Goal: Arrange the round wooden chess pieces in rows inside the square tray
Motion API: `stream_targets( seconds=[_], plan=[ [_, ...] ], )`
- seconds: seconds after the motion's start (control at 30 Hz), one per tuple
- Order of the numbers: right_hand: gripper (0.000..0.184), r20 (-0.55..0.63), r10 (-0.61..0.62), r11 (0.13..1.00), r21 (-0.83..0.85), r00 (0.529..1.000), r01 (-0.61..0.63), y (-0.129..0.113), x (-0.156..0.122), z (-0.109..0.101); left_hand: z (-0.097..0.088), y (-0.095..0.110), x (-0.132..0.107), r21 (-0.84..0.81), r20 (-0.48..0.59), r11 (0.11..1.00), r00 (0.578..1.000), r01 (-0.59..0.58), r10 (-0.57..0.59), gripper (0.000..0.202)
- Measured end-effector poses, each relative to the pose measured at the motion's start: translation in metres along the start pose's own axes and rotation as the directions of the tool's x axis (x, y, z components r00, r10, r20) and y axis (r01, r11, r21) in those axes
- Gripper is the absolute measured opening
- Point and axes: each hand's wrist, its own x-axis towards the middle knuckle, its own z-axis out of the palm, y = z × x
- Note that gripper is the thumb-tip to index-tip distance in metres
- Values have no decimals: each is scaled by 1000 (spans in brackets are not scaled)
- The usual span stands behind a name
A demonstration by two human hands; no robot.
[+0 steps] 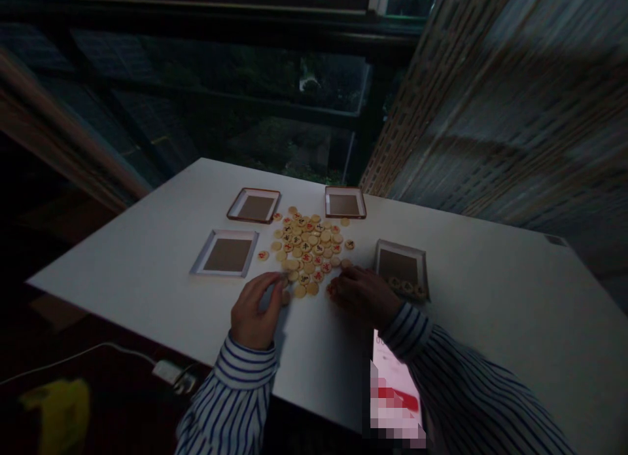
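Observation:
A heap of round wooden game discs (309, 245) with red and black marks lies in the middle of the white table (147, 265). My left hand (255, 311) rests at the heap's near edge, fingers curled, its fingertips touching a disc. My right hand (360, 291) lies palm down at the heap's near right edge, fingers bent over discs beside the right tray (400, 262). What either hand holds, if anything, is hidden. The right tray has a few discs along its near side.
Three more shallow square trays stand around the heap: near left (226, 253), far left (254, 205), far right (345, 201). A lit phone screen (395, 389) lies by my right forearm. Dark window glass is behind, a blind at right. A cable and plug (169, 371) lie on the floor.

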Motion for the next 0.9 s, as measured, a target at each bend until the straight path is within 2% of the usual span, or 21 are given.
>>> stream_targets(
  seconds=[0.23,0.37,0.43,0.63,0.77,0.9],
  plan=[
    [21,48,36,998,-43,998,-34,-4,0,-2,-8,-10,-10,97,45,982,986,-164,160,23],
    [26,-8,54,995,-89,999,-54,-9,-1,-6,-5,-17,-16,130,70,968,976,-215,207,28],
    [26,-45,42,993,-106,998,-47,-14,1,-10,-1,-21,-20,144,121,957,964,-252,236,30],
    [20,-50,-51,990,-135,997,44,-36,12,-21,5,-32,-30,194,194,946,955,-260,223,32],
    [15,-97,-101,991,-99,990,92,-45,20,-13,5,-33,-30,223,229,938,950,-264,213,32],
    [14,-172,-108,993,-67,979,98,-42,21,-2,5,-32,-29,253,243,932,950,-258,197,29]
  ],
)
